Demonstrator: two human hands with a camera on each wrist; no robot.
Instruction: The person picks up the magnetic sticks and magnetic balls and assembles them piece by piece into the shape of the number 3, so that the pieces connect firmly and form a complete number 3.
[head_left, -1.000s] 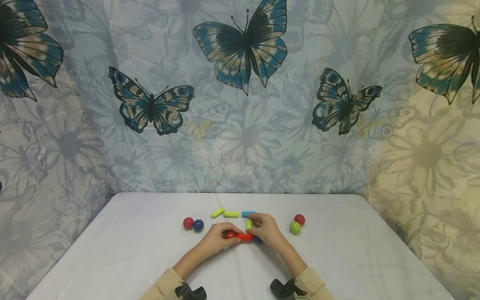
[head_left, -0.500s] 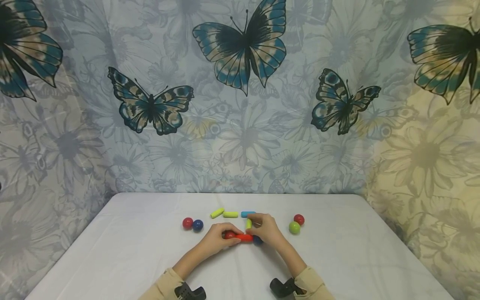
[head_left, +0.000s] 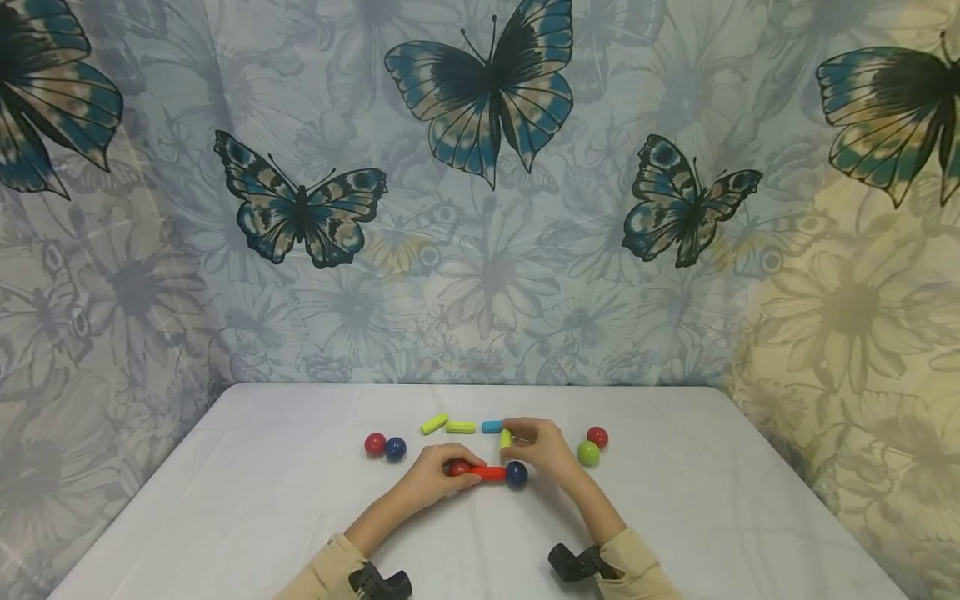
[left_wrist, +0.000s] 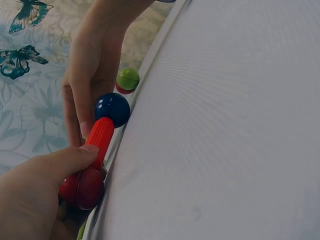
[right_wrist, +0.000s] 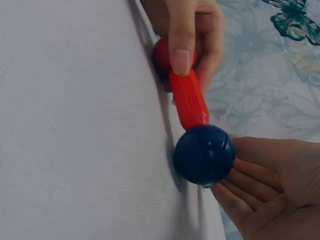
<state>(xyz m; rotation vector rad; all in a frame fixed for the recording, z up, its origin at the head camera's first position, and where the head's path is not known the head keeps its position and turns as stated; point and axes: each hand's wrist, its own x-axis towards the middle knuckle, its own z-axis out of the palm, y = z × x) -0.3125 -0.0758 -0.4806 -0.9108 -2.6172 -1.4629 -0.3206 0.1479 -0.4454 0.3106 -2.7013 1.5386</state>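
My left hand [head_left: 438, 477] pinches a red rod [head_left: 491, 473] near its left end, with the thumb on the rod. A red ball [left_wrist: 83, 189] sits at that end, partly covered by the fingers. At the rod's other end a dark blue ball [head_left: 517, 475] touches it, plainly seen in the right wrist view too. My right hand [head_left: 547, 450] is behind and right of the blue ball, its thumb and forefinger holding a yellow-green rod [head_left: 506, 440]. In the right wrist view that rod is mostly hidden behind the blue ball.
Near the table's back lie a blue rod [head_left: 492, 427] and two yellow-green rods [head_left: 461, 427]. Left stand a red ball [head_left: 375, 445] and a blue ball [head_left: 395, 450]; right, a red ball [head_left: 597, 437] and a green ball [head_left: 588, 453]. White cloth covers the table [head_left: 300, 533].
My right hand has moved right and slightly back, away from the blue ball, and the yellow-green rod has shifted with it. The blue ball is now uncovered. My left hand stays put.
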